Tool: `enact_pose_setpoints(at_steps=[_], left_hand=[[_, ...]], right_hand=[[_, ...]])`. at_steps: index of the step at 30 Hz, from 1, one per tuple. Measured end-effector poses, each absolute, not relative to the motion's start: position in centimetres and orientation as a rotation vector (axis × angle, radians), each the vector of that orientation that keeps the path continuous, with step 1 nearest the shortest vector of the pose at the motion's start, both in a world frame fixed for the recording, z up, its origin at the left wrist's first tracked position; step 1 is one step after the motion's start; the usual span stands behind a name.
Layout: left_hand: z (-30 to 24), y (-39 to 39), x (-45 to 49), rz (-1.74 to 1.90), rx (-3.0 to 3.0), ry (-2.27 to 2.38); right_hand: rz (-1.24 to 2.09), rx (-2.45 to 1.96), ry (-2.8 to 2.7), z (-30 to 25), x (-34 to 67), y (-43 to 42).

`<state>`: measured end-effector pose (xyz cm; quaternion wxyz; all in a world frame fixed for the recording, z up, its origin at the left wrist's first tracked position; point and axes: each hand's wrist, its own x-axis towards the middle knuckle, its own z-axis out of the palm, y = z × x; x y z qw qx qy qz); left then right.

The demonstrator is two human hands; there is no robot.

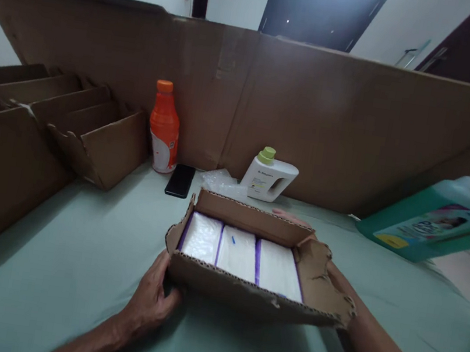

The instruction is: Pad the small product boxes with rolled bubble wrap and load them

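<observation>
An open cardboard tray [243, 295] sits in front of me on the pale green surface, holding three white packets [239, 253] with purple edges side by side. My left hand [152, 299] grips the tray's near left corner, fingers curled under the edge. My right arm runs along the tray's right side. My right hand [288, 215] is mostly hidden behind the far wall; only its fingertips show past the rim.
Against the tall cardboard wall [315, 111] stand an orange bottle [164, 128] and a white bottle with a green cap [268, 175]. A black phone [180, 180] and crumpled plastic [220, 182] lie nearby. Empty cardboard trays [91, 131] stack at left; a teal package [435, 220] lies right.
</observation>
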<state>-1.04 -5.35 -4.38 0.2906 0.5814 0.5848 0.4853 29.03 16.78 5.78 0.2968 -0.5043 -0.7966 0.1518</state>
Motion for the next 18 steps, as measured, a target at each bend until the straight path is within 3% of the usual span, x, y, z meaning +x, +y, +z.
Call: enact_pose_setpoints(at_steps=[6,11,18], left_hand=[[-4.4,-5.3,-0.8,1.342,1.597,1.618],[-4.6,-5.2,-0.9,1.333,1.588,1.609],[-4.1,-5.2,-1.2,1.339,1.526,1.576]], right_hand=[[1.034,-1.228,-1.922,4.6,21.1,23.6],[0.870,-1.310,-1.639,4.5,23.9,20.3],[0.681,-1.525,-1.206,2.6,36.4,4.8]])
